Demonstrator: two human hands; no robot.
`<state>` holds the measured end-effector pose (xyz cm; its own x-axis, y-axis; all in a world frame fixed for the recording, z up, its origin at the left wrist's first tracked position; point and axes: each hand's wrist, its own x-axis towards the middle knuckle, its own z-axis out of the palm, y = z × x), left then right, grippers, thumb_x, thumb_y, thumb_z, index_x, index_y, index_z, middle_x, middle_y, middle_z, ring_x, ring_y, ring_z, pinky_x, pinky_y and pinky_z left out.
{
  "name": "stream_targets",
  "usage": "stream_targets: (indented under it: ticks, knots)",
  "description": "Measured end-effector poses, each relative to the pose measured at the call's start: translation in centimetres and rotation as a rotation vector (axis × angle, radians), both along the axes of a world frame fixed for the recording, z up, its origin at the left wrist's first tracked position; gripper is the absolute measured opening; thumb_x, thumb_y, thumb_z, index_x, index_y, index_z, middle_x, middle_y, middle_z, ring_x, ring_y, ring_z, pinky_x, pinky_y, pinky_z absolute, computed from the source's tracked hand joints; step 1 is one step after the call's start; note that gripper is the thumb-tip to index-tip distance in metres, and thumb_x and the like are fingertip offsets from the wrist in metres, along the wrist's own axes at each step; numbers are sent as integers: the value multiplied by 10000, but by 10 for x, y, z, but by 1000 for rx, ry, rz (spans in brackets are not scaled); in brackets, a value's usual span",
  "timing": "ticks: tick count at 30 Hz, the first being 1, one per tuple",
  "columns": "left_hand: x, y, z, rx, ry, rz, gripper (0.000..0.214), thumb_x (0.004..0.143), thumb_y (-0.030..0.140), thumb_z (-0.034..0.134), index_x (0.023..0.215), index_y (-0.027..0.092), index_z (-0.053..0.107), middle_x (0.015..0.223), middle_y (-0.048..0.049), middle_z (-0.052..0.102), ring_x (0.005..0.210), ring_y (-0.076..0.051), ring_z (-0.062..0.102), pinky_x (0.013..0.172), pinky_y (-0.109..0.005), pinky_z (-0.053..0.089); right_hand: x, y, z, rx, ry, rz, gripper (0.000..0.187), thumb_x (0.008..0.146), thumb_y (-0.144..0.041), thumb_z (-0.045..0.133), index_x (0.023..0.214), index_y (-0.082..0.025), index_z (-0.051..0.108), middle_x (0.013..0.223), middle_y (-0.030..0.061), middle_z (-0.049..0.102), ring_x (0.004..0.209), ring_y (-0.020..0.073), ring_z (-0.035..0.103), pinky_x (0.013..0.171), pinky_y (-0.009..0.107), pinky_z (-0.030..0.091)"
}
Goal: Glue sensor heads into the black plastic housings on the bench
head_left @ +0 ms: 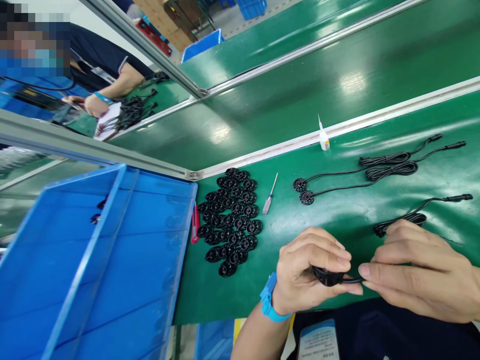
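Note:
Near the front edge of the table, my left hand is closed around a round black plastic part. A black cable runs out of this part to the right. My right hand pinches that cable close to the part, between thumb and fingers. Just behind my right hand lies a coiled stretch of black cable with a connector at its end; whether it is the same cable is hidden by the hand. Further back, two more coiled cables end in round black parts.
Several round black parts are clustered at the left, beside a screwdriver and a red-handled tool. A white dropper bottle stands by the rail. Large blue bins border the table's left. Another person's arm shows beyond the frame.

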<state>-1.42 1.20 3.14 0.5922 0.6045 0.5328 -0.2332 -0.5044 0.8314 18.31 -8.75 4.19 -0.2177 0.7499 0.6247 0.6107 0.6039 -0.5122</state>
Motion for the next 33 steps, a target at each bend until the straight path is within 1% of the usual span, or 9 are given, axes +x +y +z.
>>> stream_targets:
  ticks: [4,8,10,13,16,19,23,27,33]
  knots:
    - [1,1,-1,28,10,21,305,700,297,928,868,222,684,794,11,785,765,-170,781,687,-284,667,3,-1,-1,-14,-14,18,208,892,-112,685,1091,-168,706,818,1,731,687,112,640,688,317,557]
    - [1,3,-3,105,12,44,421,662,341,944,987,234,698,934,-16,798,932,-223,792,806,-351,682,8,-10,-6,-48,-82,60,334,920,-103,637,1233,-210,675,901,4,746,717,128,647,729,344,561]
    - [1,4,-4,119,14,40,465,649,363,947,1017,230,696,993,-29,791,973,-231,786,831,-355,679,10,-15,-10,-65,-83,50,376,947,-108,589,1297,-231,652,936,16,748,747,145,654,745,365,552]
    - [-1,7,-3,105,19,21,469,652,399,933,1021,224,702,977,-29,787,948,-223,788,818,-346,679,9,-20,-12,-75,-65,-2,389,965,-99,546,1304,-259,650,932,15,752,751,153,658,775,385,542]
    - [-4,10,-3,88,4,21,458,655,376,932,1022,212,713,938,-28,789,910,-218,790,797,-342,680,8,-21,-11,-66,-52,-21,389,961,-73,544,1282,-259,663,919,14,757,741,150,666,793,387,530]
    - [-7,11,-3,77,-13,23,438,657,328,940,1014,196,724,905,-27,788,866,-209,791,764,-329,679,8,-21,-9,-63,-51,-18,380,972,-75,519,1277,-246,666,914,22,761,744,152,667,763,384,517]
    - [-8,11,-4,47,-15,34,412,649,312,950,985,211,733,852,-4,784,809,-197,791,729,-321,680,7,-20,-7,-73,-56,-26,408,964,-74,498,1288,-262,659,913,17,760,736,162,662,739,395,527]
    - [-6,10,-5,36,-24,40,383,655,253,954,965,210,735,841,-1,784,803,-198,794,719,-316,680,6,-19,-8,-48,-46,-33,400,939,-54,527,1254,-253,674,901,11,759,720,154,649,747,394,518]
    - [-5,10,-4,32,-33,47,389,652,242,954,976,218,739,839,4,784,810,-194,792,720,-306,676,4,-21,-8,-62,-43,-54,375,969,-91,508,1257,-270,667,893,4,754,703,149,639,769,400,520]
